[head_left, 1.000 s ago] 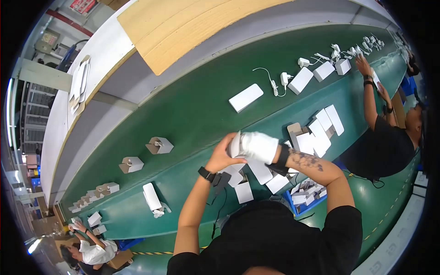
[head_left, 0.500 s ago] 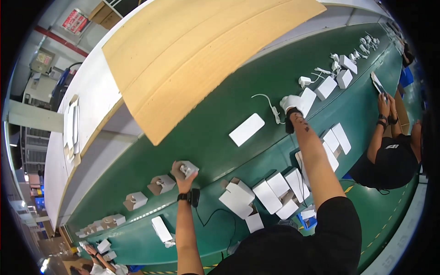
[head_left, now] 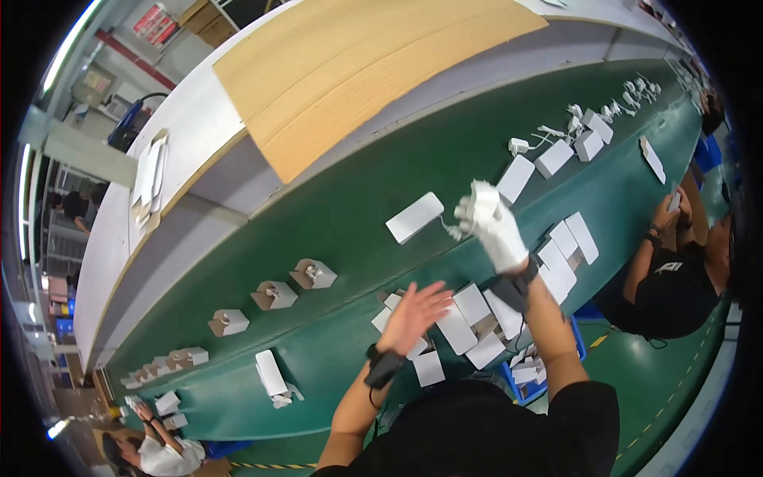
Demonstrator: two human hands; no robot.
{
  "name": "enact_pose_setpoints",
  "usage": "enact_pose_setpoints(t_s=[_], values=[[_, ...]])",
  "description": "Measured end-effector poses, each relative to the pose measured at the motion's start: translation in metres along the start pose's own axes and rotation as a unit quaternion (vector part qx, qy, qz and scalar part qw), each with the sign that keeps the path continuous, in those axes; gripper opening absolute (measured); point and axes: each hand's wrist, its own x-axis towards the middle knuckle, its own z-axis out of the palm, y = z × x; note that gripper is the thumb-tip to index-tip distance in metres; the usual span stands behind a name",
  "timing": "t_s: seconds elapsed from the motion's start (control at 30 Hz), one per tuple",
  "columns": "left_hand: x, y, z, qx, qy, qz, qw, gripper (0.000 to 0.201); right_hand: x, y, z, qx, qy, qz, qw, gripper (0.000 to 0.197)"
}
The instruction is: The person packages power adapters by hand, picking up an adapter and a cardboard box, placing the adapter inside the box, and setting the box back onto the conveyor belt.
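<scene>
Close to your body, the blue bin [head_left: 579,342] holds a jumble of small white and grey pieces, partly hidden by your right arm. Beside it on the bench edge lie your white cartons [head_left: 456,329], crowded together, some with a brown inner side showing; what they contain you cannot tell from here.

Your bare left hand [head_left: 417,314] hovers over those cartons, fingers spread and nothing in them. Farther out, your white-gloved right hand [head_left: 486,219] is above the green belt [head_left: 358,238], its fingers curled around a white charger [head_left: 483,191]. The charger looks small and blocky, much the same white as the glove, so its outline is hard to make out; a thin white cord [head_left: 452,231] shows just left of your fingers.

Just left of that cord, a long white box [head_left: 415,217] lies flat, its top plain. Along the belt to your left stand three open boxes, flaps up: the nearest one [head_left: 313,274] has a white piece inside, while the contents of the other two are unclear. Away to the right, more white boxes [head_left: 554,159] lie beside corded white adapters [head_left: 519,146].
</scene>
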Motion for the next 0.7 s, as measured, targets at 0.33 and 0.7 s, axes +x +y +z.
enact_pose_setpoints(t_s=[0.33, 0.7], values=[[0.06, -0.026, -0.018, -0.186, -0.23, 0.048, 0.954, 0.046, -0.143, 0.011, 0.028, -0.097, -0.041, 0.03, 0.994, 0.044], [0.016, -0.048, 0.038, 0.102, 0.13, 0.332, 0.929, 0.04, -0.123, 0.061, 0.042, -0.121, 0.032, 0.01, 0.992, 0.019]])
